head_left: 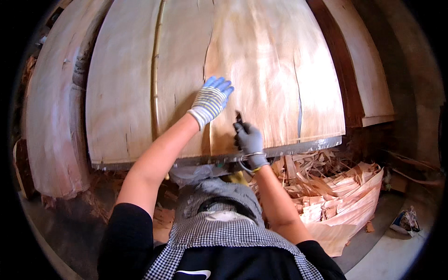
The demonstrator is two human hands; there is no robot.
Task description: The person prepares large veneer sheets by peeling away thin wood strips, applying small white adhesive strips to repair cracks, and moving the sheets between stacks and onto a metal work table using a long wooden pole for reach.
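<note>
A broad sheet of pale wood veneer (261, 56) lies on top of the stack in front of me. My left hand (212, 99), in a striped blue-and-white glove, rests flat on it with the fingers stretched out, beside a long seam between two pieces. Closer to me and to the right, my right hand (250, 141) wears a grey glove and is closed round a small black knife (239, 117). The knife points away from me over the veneer near the stack's front edge; its blade is hard to make out. A metal ring hangs at my right wrist.
Narrow wooden stacks flank the middle one, a veneer stack (56, 112) at left and a board (361, 60) at right. Torn veneer scraps (326, 186) pile up below the front right edge. Clear plastic (193, 173) hangs at the front; a crumpled packet (406, 221) lies on the floor.
</note>
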